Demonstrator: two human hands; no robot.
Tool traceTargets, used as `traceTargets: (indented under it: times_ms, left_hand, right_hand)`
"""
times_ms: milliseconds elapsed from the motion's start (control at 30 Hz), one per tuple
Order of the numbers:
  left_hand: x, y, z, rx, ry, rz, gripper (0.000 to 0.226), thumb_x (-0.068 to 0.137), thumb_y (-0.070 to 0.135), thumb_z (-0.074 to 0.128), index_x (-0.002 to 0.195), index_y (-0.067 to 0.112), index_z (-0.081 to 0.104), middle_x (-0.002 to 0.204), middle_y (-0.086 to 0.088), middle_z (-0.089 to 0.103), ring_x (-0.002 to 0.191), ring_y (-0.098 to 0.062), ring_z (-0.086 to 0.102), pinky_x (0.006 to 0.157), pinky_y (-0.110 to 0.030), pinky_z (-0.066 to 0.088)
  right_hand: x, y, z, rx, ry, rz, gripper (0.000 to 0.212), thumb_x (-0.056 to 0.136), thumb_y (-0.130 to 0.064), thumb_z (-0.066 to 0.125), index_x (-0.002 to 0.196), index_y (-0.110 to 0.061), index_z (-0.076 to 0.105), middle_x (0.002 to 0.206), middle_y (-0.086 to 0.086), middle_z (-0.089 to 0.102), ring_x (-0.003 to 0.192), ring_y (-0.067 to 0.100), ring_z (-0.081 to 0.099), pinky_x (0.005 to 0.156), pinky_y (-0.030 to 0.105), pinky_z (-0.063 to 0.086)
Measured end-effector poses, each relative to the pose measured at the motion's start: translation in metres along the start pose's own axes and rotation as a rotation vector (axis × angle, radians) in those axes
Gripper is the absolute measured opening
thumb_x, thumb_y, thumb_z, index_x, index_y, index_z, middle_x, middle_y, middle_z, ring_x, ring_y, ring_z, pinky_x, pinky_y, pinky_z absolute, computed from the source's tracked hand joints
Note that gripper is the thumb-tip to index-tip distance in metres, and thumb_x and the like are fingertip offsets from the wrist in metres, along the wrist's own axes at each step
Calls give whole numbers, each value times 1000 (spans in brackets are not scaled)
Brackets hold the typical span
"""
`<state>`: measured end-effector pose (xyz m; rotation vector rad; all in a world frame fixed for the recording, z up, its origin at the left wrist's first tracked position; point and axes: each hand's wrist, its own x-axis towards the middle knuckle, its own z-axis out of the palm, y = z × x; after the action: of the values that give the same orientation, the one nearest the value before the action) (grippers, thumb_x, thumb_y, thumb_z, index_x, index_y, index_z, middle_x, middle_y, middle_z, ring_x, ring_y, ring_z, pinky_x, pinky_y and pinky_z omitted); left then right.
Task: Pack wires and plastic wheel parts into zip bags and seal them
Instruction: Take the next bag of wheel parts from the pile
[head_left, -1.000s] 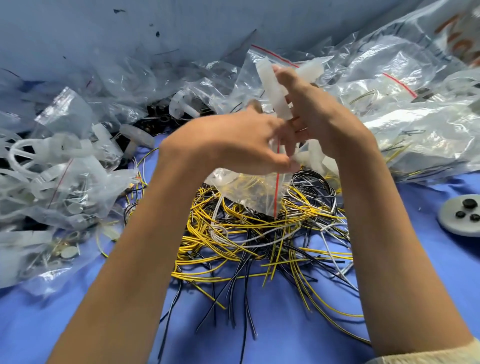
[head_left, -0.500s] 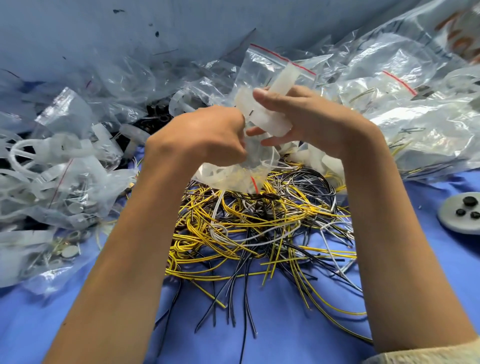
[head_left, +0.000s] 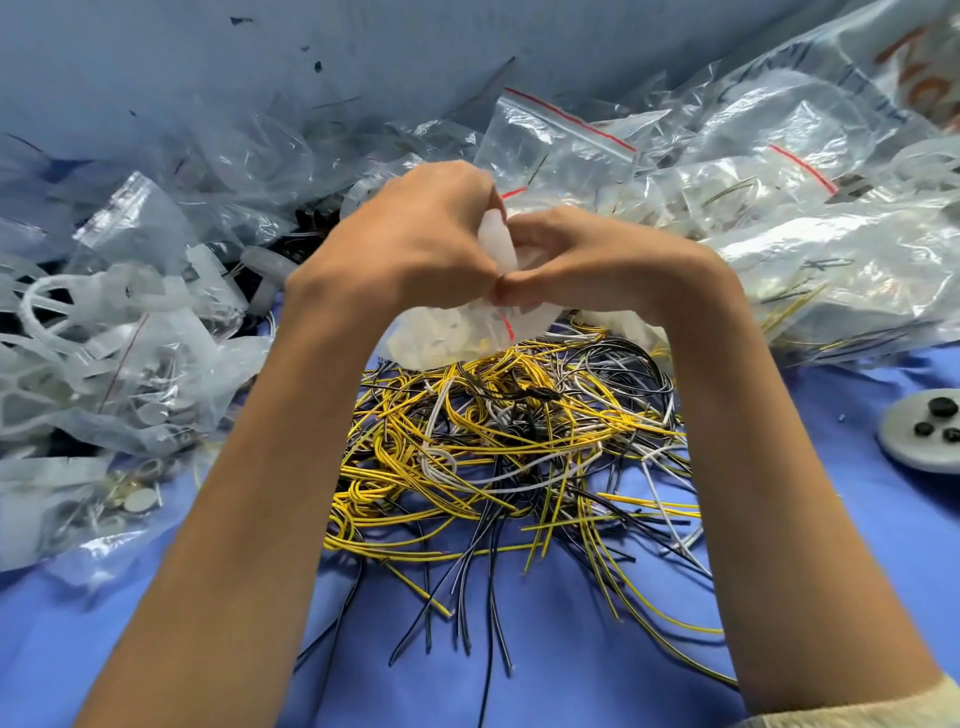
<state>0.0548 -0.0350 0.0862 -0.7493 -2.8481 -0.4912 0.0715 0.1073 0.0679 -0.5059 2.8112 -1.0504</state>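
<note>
A small zip bag (head_left: 447, 335) was gripped by the curled fingers of the left hand (head_left: 410, 244) and right hand (head_left: 597, 265), a white plastic part (head_left: 496, 244) pinched between them. It was held just above the tangled wires (head_left: 493, 452) on the blue cloth (head_left: 571, 665).

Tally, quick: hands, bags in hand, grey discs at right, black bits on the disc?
2 hands: left hand, right hand
1 bag, held by both
1 grey disc
3 black bits on it
Total: 7
</note>
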Motion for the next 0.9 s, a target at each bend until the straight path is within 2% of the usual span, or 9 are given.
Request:
traceTargets:
  times_ms: [67,133,200,300,400,500,567,700,900]
  left_hand:
    - [-1,2,1,-22,38,24,43,75,12,55,115,22,63,113,-4,62,105,-23,55,77,-24,39]
    - [-1,3,1,-43,59,34,44,78,12,50,119,23,62,119,-4,60,110,-21,54,80,-22,37]
    - [-1,3,0,-48,69,36,42,79,13,49,118,24,62,113,-2,61,104,-19,54,78,-22,36]
    - [-1,4,-1,-36,65,50,41,78,13,53,117,22,63,92,3,56,91,-14,49,76,-21,35]
    - [-1,5,0,-41,63,54,38,79,16,54,115,23,64,85,4,51,87,-12,44,78,-23,36]
    - [-1,4,-1,-53,65,52,37,78,19,55,114,24,64,84,7,52,87,-13,45,80,-26,41]
    - [-1,4,-2,-58,73,51,37,78,21,55,114,24,65,85,7,52,88,-14,46,84,-28,44]
    - [-2,4,-2,-52,90,54,38,79,21,54,115,24,65,88,5,53,88,-14,46,80,-27,41]
    - [-1,5,-2,-45,104,59,36,80,20,54,114,24,65,80,8,49,84,-14,47,75,-22,34]
  right_hand:
    - [1,-1,3,-79,-26,24,37,79,-30,61,110,-9,61,106,9,67,101,27,62,94,49,46]
    - [2,1,3,-98,-51,50,35,86,-30,58,115,-11,59,109,7,67,102,23,62,94,47,48]
    - [3,3,3,-135,-68,56,32,89,-30,58,117,-14,60,110,4,66,103,22,61,93,45,49]
    - [4,6,2,-235,-79,75,34,88,-41,59,115,-21,61,109,0,64,103,21,59,91,42,48]
    - [4,6,2,-256,-90,80,28,87,-43,60,110,-26,63,102,-6,62,98,17,57,87,35,48]
    - [3,9,1,-215,-95,63,6,87,-41,62,86,-35,62,84,-18,60,82,5,56,73,28,47]
    - [3,9,0,-213,-89,57,17,87,-41,63,71,-38,58,67,-23,57,65,-6,51,60,19,39]
    - [3,9,0,-205,-70,55,24,86,-43,64,64,-36,57,52,-25,55,50,-11,48,47,9,33]
    - [2,9,0,-233,-77,66,20,85,-45,64,72,-32,58,66,-17,51,61,0,46,55,19,33]
